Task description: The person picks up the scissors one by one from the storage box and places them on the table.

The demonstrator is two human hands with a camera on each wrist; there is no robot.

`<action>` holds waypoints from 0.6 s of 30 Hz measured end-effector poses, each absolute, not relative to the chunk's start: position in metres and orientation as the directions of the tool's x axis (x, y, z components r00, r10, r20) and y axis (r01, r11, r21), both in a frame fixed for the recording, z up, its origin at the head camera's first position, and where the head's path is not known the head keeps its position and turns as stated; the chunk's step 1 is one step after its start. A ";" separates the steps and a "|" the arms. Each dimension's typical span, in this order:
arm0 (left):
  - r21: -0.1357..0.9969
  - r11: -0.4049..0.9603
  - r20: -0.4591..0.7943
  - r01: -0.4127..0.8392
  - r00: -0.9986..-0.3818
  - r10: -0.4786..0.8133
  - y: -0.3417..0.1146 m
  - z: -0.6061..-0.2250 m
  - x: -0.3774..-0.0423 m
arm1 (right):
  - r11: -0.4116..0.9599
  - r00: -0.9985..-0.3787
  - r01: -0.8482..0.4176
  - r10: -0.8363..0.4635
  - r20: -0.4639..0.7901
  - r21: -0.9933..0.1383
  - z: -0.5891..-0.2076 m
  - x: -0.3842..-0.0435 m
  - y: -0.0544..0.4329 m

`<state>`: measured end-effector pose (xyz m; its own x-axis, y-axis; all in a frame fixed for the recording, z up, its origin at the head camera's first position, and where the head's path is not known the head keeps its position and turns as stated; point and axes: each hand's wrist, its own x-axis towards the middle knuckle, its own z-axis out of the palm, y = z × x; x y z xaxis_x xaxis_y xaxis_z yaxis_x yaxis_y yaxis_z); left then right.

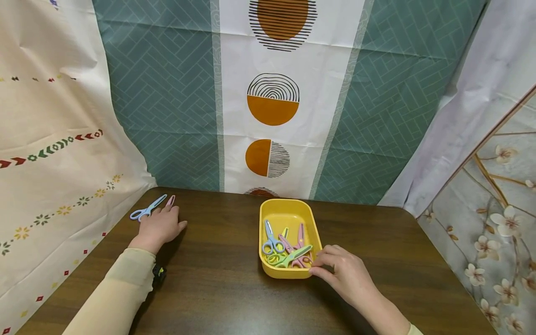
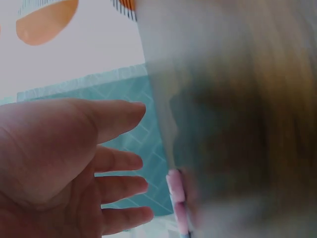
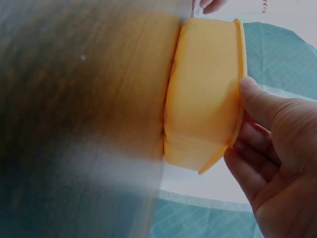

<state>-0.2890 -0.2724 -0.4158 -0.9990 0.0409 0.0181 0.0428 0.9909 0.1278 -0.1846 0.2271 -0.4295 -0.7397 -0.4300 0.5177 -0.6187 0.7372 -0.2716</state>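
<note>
1. Surface (image 1: 217, 288), one: dark brown, wood-grained, bearing the whole lot. Step in hand, as judged: picking up from the far left corner.
2. Yellow tray (image 1: 289, 274), one: upright, near the middle of the surface's width, scissors inside.
3. Hands, two. Right hand (image 1: 341, 270): thumb and fingers pinch the tray's rim at the near right corner. Left hand (image 1: 160, 227): over the loose pink scissors (image 1: 170, 201), fingers extended, thumb wide apart, nothing seen gripped; whether they touch cannot be told. Next move seems to call for narrowing these fingers on one pair, tray held steady.
4. Scissors in tray, apparently five, overlapping: blue scissors (image 1: 270, 235), one; light green scissors (image 1: 295, 254), one; yellow-green scissors (image 1: 286, 231), one, partly covered; pink pairs (image 1: 301, 235), two, crossing.
5. Scissors on surface, two: loose blue scissors (image 1: 150, 208), one; loose pink, one, just beside, partly hidden by the left hand.
</note>
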 end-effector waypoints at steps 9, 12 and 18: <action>0.110 0.985 0.119 0.132 -0.986 0.119 -0.239 -0.403 -0.284 | 0.743 -0.746 -0.612 -0.430 0.508 -0.271 -0.429 -0.186 0.228; 0.106 0.981 0.152 0.162 -0.978 0.145 -0.224 -0.395 -0.280 | 0.739 -0.735 -0.621 -0.433 0.523 -0.262 -0.430 -0.187 0.228; 0.091 0.971 0.195 0.222 -0.960 0.201 -0.193 -0.380 -0.274 | 0.729 -0.719 -0.634 -0.434 0.542 -0.257 -0.430 -0.186 0.228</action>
